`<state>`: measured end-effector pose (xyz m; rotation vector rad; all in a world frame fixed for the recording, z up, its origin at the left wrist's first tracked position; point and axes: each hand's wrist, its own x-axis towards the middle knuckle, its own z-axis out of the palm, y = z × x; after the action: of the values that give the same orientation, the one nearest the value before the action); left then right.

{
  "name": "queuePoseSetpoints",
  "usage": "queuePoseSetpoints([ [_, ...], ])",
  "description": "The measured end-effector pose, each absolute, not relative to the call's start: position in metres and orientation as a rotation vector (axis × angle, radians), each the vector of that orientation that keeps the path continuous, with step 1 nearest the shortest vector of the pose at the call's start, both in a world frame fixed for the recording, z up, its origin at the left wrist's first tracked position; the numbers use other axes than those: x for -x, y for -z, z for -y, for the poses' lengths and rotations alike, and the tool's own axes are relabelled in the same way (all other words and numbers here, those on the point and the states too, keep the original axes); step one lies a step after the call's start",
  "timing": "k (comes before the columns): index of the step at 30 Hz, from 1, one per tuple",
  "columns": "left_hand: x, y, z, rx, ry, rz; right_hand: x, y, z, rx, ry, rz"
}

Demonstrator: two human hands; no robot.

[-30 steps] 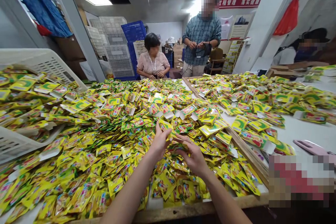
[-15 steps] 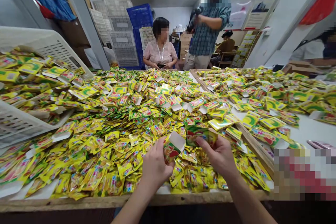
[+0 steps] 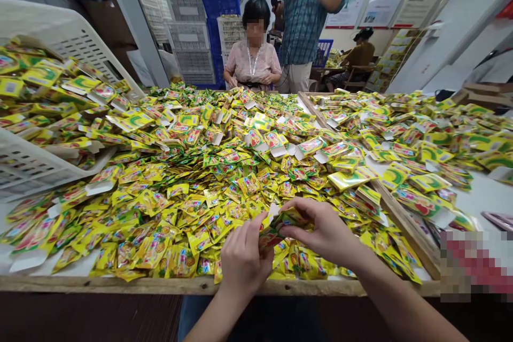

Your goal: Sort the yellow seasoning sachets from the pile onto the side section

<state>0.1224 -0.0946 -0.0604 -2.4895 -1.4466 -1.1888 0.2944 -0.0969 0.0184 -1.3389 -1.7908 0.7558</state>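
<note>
My left hand (image 3: 245, 254) is closed around a small fruit-printed carton (image 3: 268, 239), its white flap up at the top end. Between the fingers and thumb of my right hand (image 3: 323, 228) is a green and yellow sachet (image 3: 292, 217), held right at the carton's open end. My fingers partly cover both, so I cannot tell how far the sachet is inside. Below and around my hands spreads a deep heap of yellow sachets (image 3: 150, 248). Several cartons with raised white flaps (image 3: 276, 141) lie on the heap beyond my hands.
A tipped white plastic crate (image 3: 90, 56) spills cartons at the left. A wooden strip (image 3: 403, 227) divides the table; more cartons (image 3: 425, 181) lie right of it. Wood edges the front (image 3: 160, 285). One person (image 3: 252, 64) sits opposite, another (image 3: 308, 26) stands behind.
My right hand has brought the sachet left to the carton's open end; before, the two were slightly apart. The view has tilted down a little. The standing person has raised a hand.
</note>
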Motion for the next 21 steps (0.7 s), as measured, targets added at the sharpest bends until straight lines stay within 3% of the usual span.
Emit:
queuePoseSetpoints([
  [4,-0.121,0.064,0.095,2.499,1.155,1.596,-0.292,-0.015,0.093,1.289,-0.730,1.870],
  [12,-0.122,0.066,0.098,2.465,1.275,1.570,-0.275,0.001,0.098,1.350,-0.137,1.879],
  [21,-0.119,0.076,0.097,2.415,1.236,1.557,-0.270,0.016,0.093,1.493,-0.467,1.775],
])
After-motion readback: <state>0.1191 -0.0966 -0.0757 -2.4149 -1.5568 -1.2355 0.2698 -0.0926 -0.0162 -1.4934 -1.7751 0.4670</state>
